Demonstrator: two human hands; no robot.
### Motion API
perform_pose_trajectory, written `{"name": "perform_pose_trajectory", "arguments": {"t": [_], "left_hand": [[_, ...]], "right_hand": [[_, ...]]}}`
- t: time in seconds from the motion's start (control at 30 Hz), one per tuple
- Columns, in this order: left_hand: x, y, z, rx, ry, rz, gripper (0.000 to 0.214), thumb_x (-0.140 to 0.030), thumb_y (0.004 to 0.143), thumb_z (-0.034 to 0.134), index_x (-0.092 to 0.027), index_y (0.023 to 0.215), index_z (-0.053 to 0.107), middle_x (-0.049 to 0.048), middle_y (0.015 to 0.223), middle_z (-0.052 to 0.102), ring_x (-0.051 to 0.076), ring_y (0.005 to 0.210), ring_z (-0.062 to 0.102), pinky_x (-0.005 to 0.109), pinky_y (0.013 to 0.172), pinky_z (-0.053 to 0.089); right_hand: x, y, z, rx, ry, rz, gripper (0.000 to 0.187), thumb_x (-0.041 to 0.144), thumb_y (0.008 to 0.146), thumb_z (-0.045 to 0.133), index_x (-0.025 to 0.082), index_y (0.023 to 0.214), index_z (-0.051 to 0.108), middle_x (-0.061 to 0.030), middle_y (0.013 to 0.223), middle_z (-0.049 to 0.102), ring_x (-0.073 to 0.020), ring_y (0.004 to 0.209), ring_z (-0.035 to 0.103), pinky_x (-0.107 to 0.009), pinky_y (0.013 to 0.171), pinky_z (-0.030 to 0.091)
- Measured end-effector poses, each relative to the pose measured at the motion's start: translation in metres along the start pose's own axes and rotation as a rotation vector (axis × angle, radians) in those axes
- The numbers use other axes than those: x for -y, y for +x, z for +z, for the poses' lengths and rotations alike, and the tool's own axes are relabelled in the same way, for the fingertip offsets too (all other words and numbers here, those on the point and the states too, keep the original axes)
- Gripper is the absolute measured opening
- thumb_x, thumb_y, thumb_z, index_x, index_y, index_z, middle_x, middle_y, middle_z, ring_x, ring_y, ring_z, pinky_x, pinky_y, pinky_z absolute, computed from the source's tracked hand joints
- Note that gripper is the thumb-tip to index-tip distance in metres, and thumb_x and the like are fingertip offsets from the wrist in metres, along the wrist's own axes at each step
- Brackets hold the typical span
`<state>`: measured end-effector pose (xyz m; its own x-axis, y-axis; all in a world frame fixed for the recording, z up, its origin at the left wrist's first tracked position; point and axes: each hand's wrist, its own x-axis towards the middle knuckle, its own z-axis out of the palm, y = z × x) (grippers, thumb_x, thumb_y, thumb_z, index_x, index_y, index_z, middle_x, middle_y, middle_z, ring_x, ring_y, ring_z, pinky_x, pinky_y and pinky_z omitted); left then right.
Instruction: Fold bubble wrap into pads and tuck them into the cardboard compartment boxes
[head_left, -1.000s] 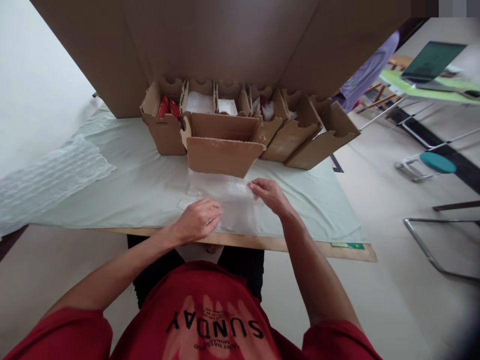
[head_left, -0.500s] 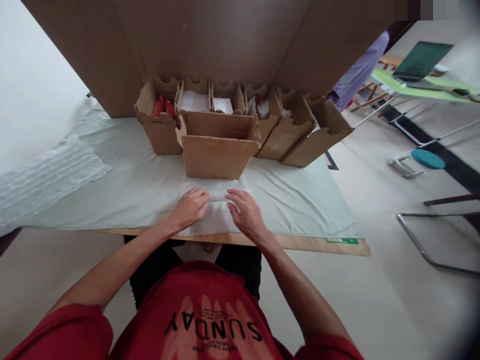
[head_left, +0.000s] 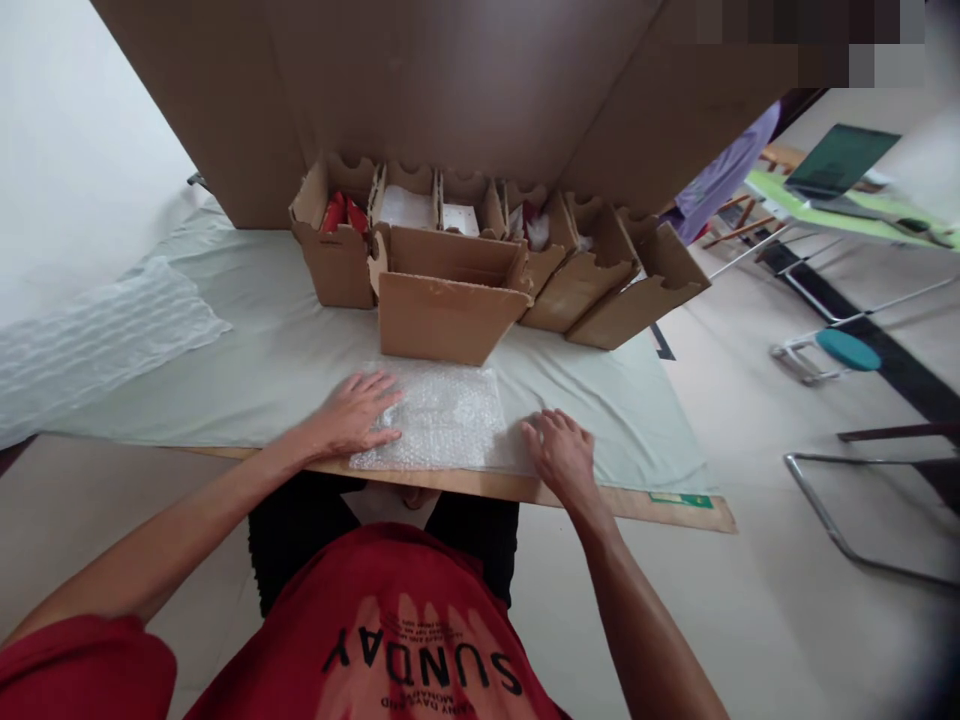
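A sheet of bubble wrap (head_left: 454,415) lies flat on the cloth-covered table, close to its front edge. My left hand (head_left: 358,412) rests on the left side of the sheet with its fingers spread. To the right of the sheet, my right hand (head_left: 561,448) is over the cloth, fingers bent and slightly apart, with nothing seen in it. Just behind the bubble wrap stands an open cardboard box (head_left: 442,318); the part of its inside that shows is bare cardboard.
A row of narrow cardboard bins (head_left: 341,270) stands behind, holding red and white items, before a tall cardboard panel (head_left: 450,90). More bubble wrap (head_left: 112,335) lies at left on the pale green cloth (head_left: 277,370). A person in purple (head_left: 720,175) is beyond the panel.
My hands have moved apart, the left one leftward and the right one away from the bubble wrap. The sheet between them now shows in full, lying flatter.
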<state>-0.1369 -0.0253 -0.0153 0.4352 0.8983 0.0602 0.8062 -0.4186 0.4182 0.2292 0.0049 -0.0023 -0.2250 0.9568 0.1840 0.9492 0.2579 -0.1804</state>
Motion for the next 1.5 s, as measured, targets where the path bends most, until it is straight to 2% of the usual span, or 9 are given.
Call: {"name": "perform_pose_trajectory", "arguments": {"t": [0.2,0.43,0.57,0.7,0.83,1.0,1.17,1.3,1.5], "left_hand": [[-0.03,0.023,0.013,0.104,0.089,0.092,0.067,-0.055,0.093,0.058,-0.022,0.151,0.048,0.0168,0.166,0.033,0.036,0.155,0.024,0.058,0.125,0.012],[-0.032,0.013,0.0,0.214,0.18,0.106,0.075,-0.063,0.095,0.052,-0.025,0.157,0.038,0.0162,0.17,0.023,0.035,0.158,0.018,0.058,0.125,0.009],[-0.041,0.033,0.002,0.093,0.172,0.083,0.068,-0.056,0.101,0.041,-0.02,0.158,0.036,0.0153,0.17,0.024,0.031,0.158,0.019,0.052,0.126,0.01],[-0.04,0.043,0.009,0.151,0.244,0.076,0.073,-0.054,0.1,0.042,-0.009,0.157,0.035,0.0203,0.168,0.027,0.031,0.158,0.02,0.048,0.127,0.012],[-0.013,0.021,0.005,0.168,0.302,0.087,0.069,-0.055,0.102,0.037,-0.013,0.157,0.037,0.019,0.169,0.023,0.031,0.158,0.019,0.05,0.127,0.01],[0.009,-0.009,-0.014,0.097,0.294,-0.023,0.069,-0.056,0.103,0.035,-0.014,0.157,0.037,0.0202,0.167,0.029,0.035,0.157,0.022,0.056,0.125,0.011],[-0.03,0.013,-0.008,-0.108,0.258,-0.036,0.07,-0.054,0.104,0.032,-0.013,0.161,0.027,0.0187,0.17,0.022,0.032,0.158,0.017,0.053,0.127,0.012],[-0.042,0.024,0.011,0.05,0.288,0.031,0.072,-0.057,0.102,0.037,-0.011,0.158,0.035,0.0203,0.167,0.028,0.033,0.157,0.021,0.053,0.126,0.013],[0.012,-0.024,-0.015,0.111,0.341,-0.148,0.07,-0.058,0.101,0.037,-0.015,0.156,0.04,0.0208,0.167,0.028,0.038,0.155,0.024,0.06,0.123,0.017]], "right_hand": [[0.069,0.027,0.016,0.057,0.062,-0.333,0.044,0.032,0.098,0.052,0.019,0.14,0.057,-0.0159,0.153,0.053,-0.0333,0.141,0.047,-0.05,0.108,0.042],[0.059,-0.012,0.003,0.123,-0.005,-0.23,0.045,0.038,0.104,0.042,0.011,0.136,0.059,-0.0195,0.144,0.06,-0.0339,0.129,0.056,-0.047,0.102,0.044],[0.084,0.015,-0.002,0.076,0.05,-0.255,0.044,0.029,0.103,0.041,0.012,0.14,0.057,-0.0181,0.146,0.059,-0.0324,0.133,0.053,-0.047,0.106,0.042],[0.114,0.049,0.024,0.139,0.076,-0.304,0.048,0.027,0.102,0.044,0.012,0.147,0.051,-0.0159,0.158,0.047,-0.0317,0.146,0.041,-0.046,0.113,0.037],[0.084,0.03,0.037,0.146,0.025,-0.256,0.054,0.039,0.103,0.046,0.011,0.15,0.047,-0.0162,0.16,0.044,-0.0323,0.148,0.038,-0.048,0.118,0.032],[0.03,-0.005,0.013,0.108,-0.068,-0.081,0.052,0.039,0.102,0.045,0.009,0.144,0.053,-0.0217,0.154,0.05,-0.0377,0.145,0.042,-0.056,0.115,0.034],[0.081,0.018,0.009,0.08,-0.027,-0.192,0.051,0.033,0.1,0.049,0.011,0.146,0.052,-0.0213,0.158,0.044,-0.0377,0.149,0.036,-0.056,0.116,0.032],[0.114,0.028,0.028,0.199,0.033,-0.373,0.053,0.037,0.102,0.047,0.015,0.149,0.05,-0.0147,0.161,0.043,-0.0321,0.15,0.036,-0.05,0.119,0.03],[0.032,-0.013,0.017,0.165,-0.022,-0.205,0.052,0.04,0.103,0.041,0.016,0.148,0.051,-0.016,0.158,0.048,-0.0322,0.147,0.042,-0.052,0.117,0.033]]}}
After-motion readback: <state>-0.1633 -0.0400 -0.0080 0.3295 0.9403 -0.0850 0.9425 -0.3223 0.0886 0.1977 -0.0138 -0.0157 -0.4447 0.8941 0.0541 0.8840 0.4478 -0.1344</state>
